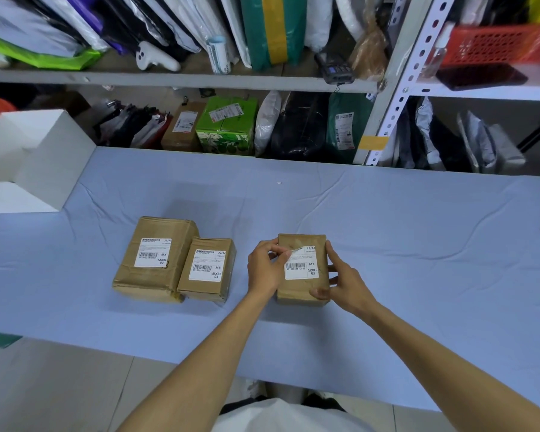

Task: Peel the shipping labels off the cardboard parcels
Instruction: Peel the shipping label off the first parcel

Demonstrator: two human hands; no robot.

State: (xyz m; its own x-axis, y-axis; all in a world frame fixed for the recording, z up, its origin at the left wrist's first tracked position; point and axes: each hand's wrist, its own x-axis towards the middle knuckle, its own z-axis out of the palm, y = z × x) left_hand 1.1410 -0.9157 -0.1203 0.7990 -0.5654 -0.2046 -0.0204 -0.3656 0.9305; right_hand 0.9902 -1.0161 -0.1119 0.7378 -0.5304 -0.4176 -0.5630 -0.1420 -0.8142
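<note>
Three brown cardboard parcels lie on a table with a blue cloth (387, 229). The large parcel (152, 260) and the medium parcel (208, 269) sit side by side at the left, each with a flat white shipping label. The small parcel (303, 269) is at the centre. My right hand (340, 279) grips its right side and bottom corner. My left hand (267, 265) pinches the top left corner of its white label (301, 264), and that corner is lifted and curled off the cardboard.
A white box (35, 157) stands at the table's far left. Behind the table, metal shelves (181, 78) hold bagged parcels, a green carton (228, 126) and a red basket (499, 45). Tiled floor shows below the near table edge.
</note>
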